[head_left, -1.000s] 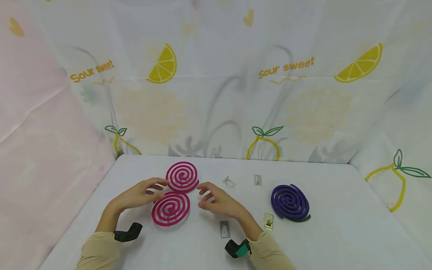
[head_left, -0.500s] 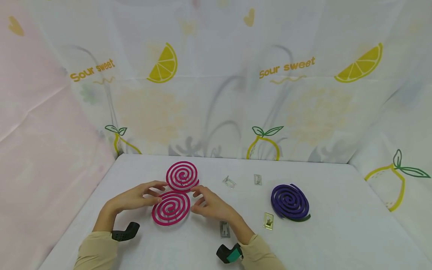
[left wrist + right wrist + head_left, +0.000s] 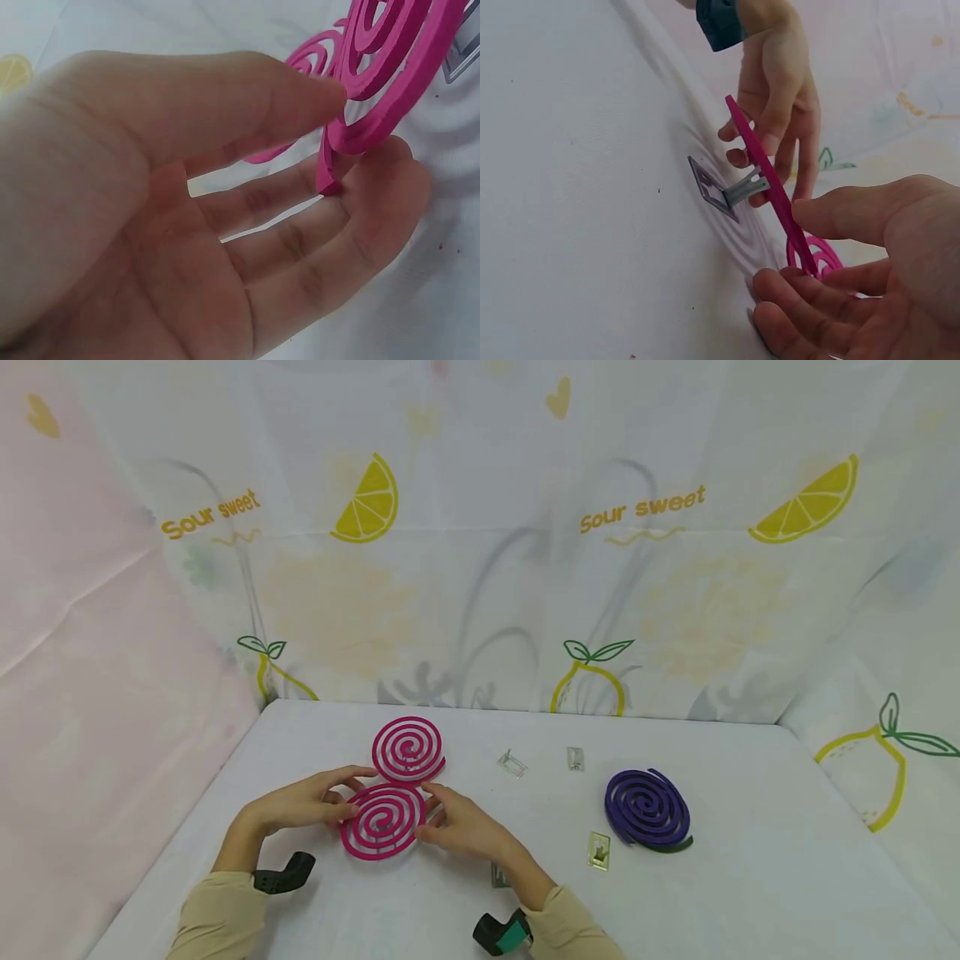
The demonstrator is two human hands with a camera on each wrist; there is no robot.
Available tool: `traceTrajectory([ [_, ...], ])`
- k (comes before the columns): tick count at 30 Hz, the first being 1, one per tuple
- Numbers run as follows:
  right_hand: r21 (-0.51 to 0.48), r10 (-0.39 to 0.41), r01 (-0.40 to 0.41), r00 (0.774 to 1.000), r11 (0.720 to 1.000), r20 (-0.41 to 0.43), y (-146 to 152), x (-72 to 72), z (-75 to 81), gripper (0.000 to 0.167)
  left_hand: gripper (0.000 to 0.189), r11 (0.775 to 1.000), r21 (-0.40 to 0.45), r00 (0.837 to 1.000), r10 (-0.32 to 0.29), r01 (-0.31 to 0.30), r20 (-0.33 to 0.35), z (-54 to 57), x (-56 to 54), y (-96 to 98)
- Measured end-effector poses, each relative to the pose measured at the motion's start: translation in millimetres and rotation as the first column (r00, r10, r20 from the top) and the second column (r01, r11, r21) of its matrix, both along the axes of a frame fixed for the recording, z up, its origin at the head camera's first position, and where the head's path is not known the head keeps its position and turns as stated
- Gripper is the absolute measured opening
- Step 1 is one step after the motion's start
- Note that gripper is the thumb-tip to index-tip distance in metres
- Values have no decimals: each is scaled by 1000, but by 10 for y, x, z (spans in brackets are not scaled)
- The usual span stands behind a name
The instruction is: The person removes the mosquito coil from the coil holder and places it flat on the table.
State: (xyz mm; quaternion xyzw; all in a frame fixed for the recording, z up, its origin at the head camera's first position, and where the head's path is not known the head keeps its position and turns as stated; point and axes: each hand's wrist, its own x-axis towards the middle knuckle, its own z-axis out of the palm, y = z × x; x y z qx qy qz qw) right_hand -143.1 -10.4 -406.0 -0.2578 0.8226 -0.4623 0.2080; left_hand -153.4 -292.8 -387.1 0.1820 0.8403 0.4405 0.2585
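Note:
Two pink mosquito coils lie one behind the other in the head view. My left hand (image 3: 300,802) pinches the left edge of the near pink mosquito coil (image 3: 383,820), its thumb on top and its fingers curved below. At the opposite edge, my right hand (image 3: 467,825) holds the same coil between thumb and fingers. The right wrist view shows this coil raised above the table on a thin metal stand (image 3: 746,187). Behind it, the far pink mosquito coil (image 3: 408,749) touches or overlaps its rim; which one, I cannot tell.
To the right lies a purple coil (image 3: 647,808) with a dark green coil (image 3: 678,846) mostly hidden under it. Small metal stands lie between: a gold one (image 3: 599,852), silver ones (image 3: 513,763) (image 3: 575,758), and a grey one (image 3: 500,875) partly behind my right arm.
My right hand has moved left and down to the near pink mosquito coil's right edge. My left hand's thumb and fingers have lowered onto its left edge. The coils have barely shifted.

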Motion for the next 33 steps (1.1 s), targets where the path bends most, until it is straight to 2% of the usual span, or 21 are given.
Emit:
traceTrajectory([
  [11, 14, 41, -40, 996, 999, -76, -19, -1, 4, 60, 48, 997, 54, 998, -58, 58, -10, 1, -10, 8],
  [25, -26, 33, -35, 996, 999, -80, 7, -24, 1, 63, 47, 995, 84, 997, -55, 59, -48, -7, -43, -11],
  [33, -56, 32, -36, 997, 998, -69, 15, -21, 5, 63, 46, 993, 118, 999, -25, 27, -23, -45, -59, -20],
])
